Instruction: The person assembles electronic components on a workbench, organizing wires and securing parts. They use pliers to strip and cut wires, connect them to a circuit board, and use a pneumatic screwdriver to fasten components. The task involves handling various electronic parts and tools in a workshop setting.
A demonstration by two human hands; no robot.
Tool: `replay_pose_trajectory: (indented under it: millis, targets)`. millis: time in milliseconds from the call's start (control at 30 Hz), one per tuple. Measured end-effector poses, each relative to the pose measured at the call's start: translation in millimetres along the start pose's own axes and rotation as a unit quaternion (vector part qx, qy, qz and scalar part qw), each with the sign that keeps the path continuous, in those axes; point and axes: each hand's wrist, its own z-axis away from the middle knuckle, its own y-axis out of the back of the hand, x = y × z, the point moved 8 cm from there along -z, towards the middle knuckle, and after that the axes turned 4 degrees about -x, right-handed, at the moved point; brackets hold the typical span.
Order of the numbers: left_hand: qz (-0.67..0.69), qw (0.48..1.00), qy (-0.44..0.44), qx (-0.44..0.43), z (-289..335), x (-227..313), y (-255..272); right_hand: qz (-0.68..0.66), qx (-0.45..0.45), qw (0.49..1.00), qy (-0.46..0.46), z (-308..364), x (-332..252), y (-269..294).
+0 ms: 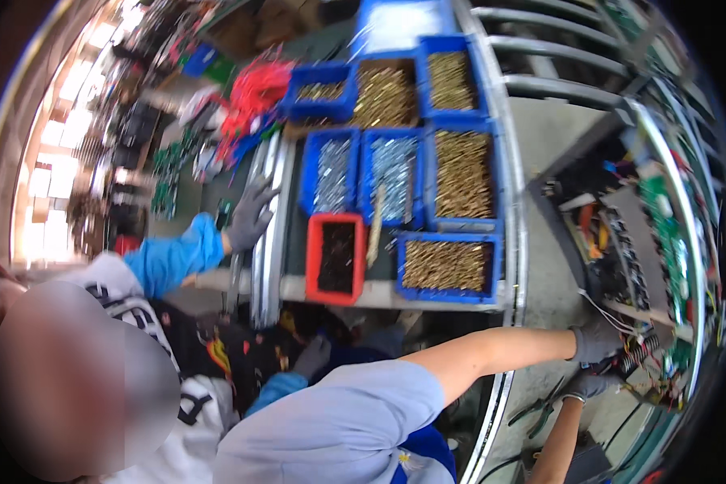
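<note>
Both of my hands, in grey gloves, are at the right beside an open electronic unit (621, 266) with a metal frame, a green circuit board (663, 230) and loose wires. My left hand (597, 339) is at the unit's lower edge, near white wires (603, 313); its fingers are mostly hidden. Just below it, my right hand (593, 385) is closed around something dark that I cannot make out. Next to its fingers is a black ribbed cylinder (641, 353); whether it is held cannot be told. Dark-handled pliers (540, 415) lie to the left of my right hand.
Blue bins of brass-coloured pieces (462, 173) and silver pieces (393, 173), plus a red bin (315, 258) of dark pieces, stand on the bench. A co-worker's gloved hand (252, 214) is by metal rails. Red cables (258, 89) lie beyond; metal bars (557, 48) span the upper right.
</note>
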Motion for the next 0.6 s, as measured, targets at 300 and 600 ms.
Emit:
replay_pose_trajectory:
  millis: [300, 600]
  targets:
    - [0.092, 0.98, 0.07, -0.163, 4.9, 2.6, 5.7, 0.113, 0.036, 0.991, -0.067, -15.1, 8.7, 13.6]
    - [-0.034, 0.981, 0.19, 0.002, 76.5, 28.4, 72.4, 0.213, 0.042, 0.974, -0.062, -24.4, 7.8, 7.0]
